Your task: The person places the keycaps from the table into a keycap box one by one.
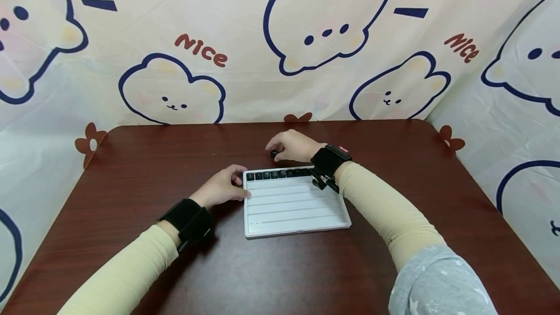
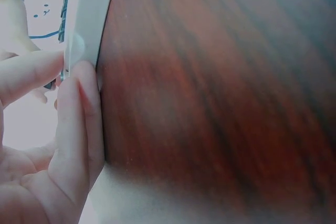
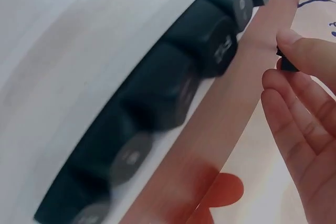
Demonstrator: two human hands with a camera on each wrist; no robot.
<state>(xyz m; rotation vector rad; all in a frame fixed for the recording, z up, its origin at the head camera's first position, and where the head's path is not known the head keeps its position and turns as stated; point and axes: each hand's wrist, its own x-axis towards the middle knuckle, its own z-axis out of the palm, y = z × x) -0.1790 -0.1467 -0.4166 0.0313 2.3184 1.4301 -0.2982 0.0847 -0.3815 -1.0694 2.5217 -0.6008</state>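
Observation:
A white tray (image 1: 288, 205) with ridged rows lies on the table, a line of black keycaps (image 1: 274, 174) along its far row. My left hand (image 1: 222, 186) holds the tray's left edge, thumb on the rim; the left wrist view shows its fingers (image 2: 71, 124) against the tray's side. Beyond the far edge, my right hand (image 1: 295, 146) pinches a single black keycap (image 1: 273, 153) between thumb and fingers. In the right wrist view that keycap (image 3: 289, 64) shows dark at the fingertips, while the row of keycaps (image 3: 168, 85), with pale markings, runs close to the camera.
The dark brown wooden table (image 1: 131, 174) extends around the tray on all sides. A cream cloth (image 1: 245, 96) printed with blue-outlined animals hangs behind its far edge and at both sides. Black camera straps (image 1: 331, 159) circle both wrists.

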